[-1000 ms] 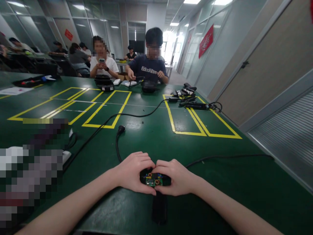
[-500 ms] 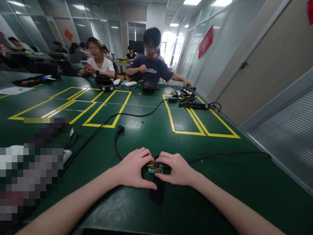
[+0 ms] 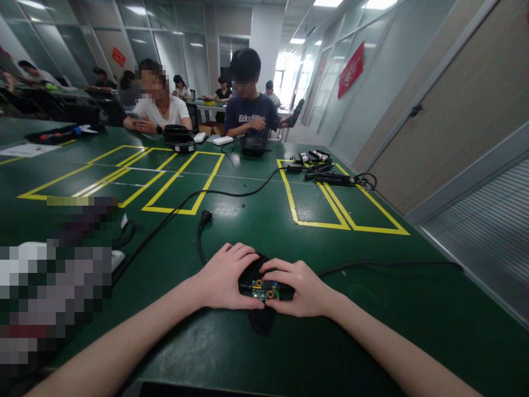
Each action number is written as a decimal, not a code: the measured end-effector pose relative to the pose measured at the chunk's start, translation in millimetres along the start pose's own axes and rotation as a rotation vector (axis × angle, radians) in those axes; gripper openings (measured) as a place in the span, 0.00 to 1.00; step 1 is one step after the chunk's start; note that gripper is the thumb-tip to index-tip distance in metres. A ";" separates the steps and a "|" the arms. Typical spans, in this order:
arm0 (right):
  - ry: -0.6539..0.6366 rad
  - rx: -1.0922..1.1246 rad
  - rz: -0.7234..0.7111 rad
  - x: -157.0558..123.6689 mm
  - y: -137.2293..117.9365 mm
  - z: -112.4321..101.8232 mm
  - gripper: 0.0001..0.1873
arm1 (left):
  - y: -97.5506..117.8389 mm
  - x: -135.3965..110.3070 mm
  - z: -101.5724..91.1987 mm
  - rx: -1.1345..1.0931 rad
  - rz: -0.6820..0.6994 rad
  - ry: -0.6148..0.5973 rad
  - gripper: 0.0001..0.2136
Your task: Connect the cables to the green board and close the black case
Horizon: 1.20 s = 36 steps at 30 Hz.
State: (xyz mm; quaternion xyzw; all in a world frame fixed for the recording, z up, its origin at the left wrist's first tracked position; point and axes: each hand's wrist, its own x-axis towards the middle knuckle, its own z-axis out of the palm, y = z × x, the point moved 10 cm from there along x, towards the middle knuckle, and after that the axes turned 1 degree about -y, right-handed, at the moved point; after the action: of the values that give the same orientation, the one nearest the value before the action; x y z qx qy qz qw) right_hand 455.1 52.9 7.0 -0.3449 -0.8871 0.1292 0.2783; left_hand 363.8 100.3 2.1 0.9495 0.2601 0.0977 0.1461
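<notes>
Between my two hands is a small green circuit board (image 3: 260, 294) with copper coils and dark parts on it. My left hand (image 3: 229, 278) curves around its left side, thumb along the near edge and fingers towards the far edge. From the right, my right hand (image 3: 301, 289) grips the board with thumb and bent fingers. Black material (image 3: 261, 324) shows below the board and also beyond it; its kind is unclear. Dark leads appear at both ends of the board, partly hidden by my hands. A black power cord with a plug (image 3: 205, 216) lies just beyond my left hand.
The green table (image 3: 185, 347) carries yellow tape outlines (image 3: 169, 210). A long black cable (image 3: 231, 194) crosses it. Black devices and cords (image 3: 330, 177) are piled at the far right. Two people sit across the table, near a black case (image 3: 254, 146). The left edge is blurred out.
My left thumb has closed in to the board's near edge, and my right hand has shifted slightly. Across the table, a person's hand has left the pile and now holds up a dark object.
</notes>
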 end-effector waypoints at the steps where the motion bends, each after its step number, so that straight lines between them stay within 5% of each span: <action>1: 0.010 -0.002 -0.008 0.1 -1.0 -1.5 0.12 | -2.1 0.1 0.5 0.007 -0.010 0.000 0.41; 7: 0.086 -0.036 0.017 -1.4 5.1 -12.9 0.10 | -13.2 -0.2 -0.9 0.068 -0.079 0.028 0.48; 19: -0.089 0.074 0.098 -0.4 11.2 1.1 0.09 | -13.9 -1.5 -3.2 0.113 -0.090 0.047 0.49; 30: -0.015 0.034 0.254 -1.8 29.5 -2.3 0.11 | -6.2 -1.2 -5.4 0.059 -0.049 0.033 0.34; 36: 0.009 0.060 0.259 -2.9 33.1 -5.0 0.10 | -9.4 -1.6 -5.7 0.022 0.000 0.021 0.36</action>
State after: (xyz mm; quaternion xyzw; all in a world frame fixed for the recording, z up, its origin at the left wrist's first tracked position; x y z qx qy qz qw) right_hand 477.6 75.3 -4.1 -0.4489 -0.8295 0.1888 0.2734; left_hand 356.6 108.5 4.2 0.9499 0.2625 0.1049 0.1331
